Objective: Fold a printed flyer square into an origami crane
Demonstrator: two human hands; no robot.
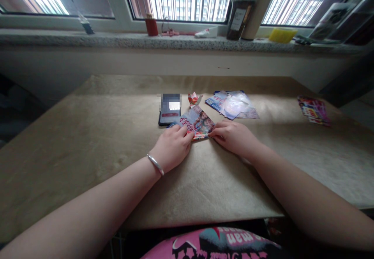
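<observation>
A printed sheet of paper [198, 119] lies on the table between my hands, its near edge folded into a narrow strip. My left hand [173, 146] presses on the left part of that edge, fingers bent over the paper. At the right end of the fold, my right hand [233, 136] pinches the paper between thumb and fingers. Just beyond the sheet sits a small folded paper figure [194, 99], red and white with pointed tips. A phone [170, 110] with a lit screen lies by the sheet's upper left side.
Several printed sheets [230, 103] lie in a loose pile at the back right. Farther right is a stack of colourful cards [314, 111]. The windowsill [117, 40] behind the table [102, 134] holds a red bottle [151, 25], a dark jar [238, 19] and a yellow sponge-like block [282, 35].
</observation>
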